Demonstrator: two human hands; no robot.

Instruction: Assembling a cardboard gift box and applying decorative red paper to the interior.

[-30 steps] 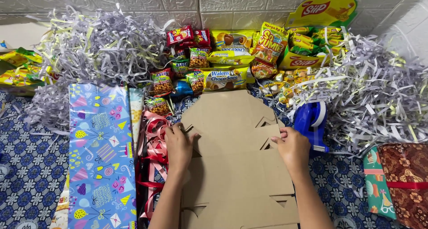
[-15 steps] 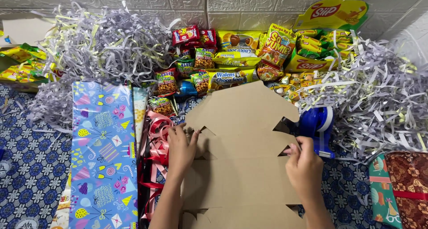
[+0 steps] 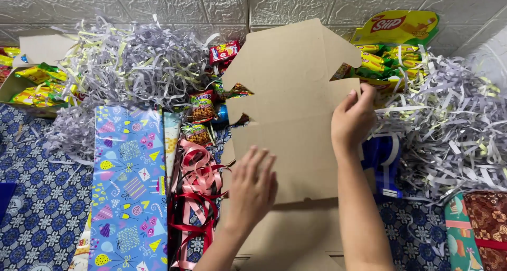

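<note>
- Cardboard box blank (image 3: 296,107), flat and notched, stands raised at the middle, folded up along a crease from its lower part lying on the patterned blue cloth (image 3: 31,197).
- Right hand (image 3: 353,120) pinches its right edge.
- Left hand (image 3: 253,189) lies on it, fingers spread.
- Ribbons (image 3: 195,192), gift wrap (image 3: 129,186), snack packets (image 3: 200,107) and shredded paper (image 3: 132,60) lie to the left.

Bright, even overhead light, soft shadows, sharp focus throughout, with slight wide-angle stretching at the edges.
</note>
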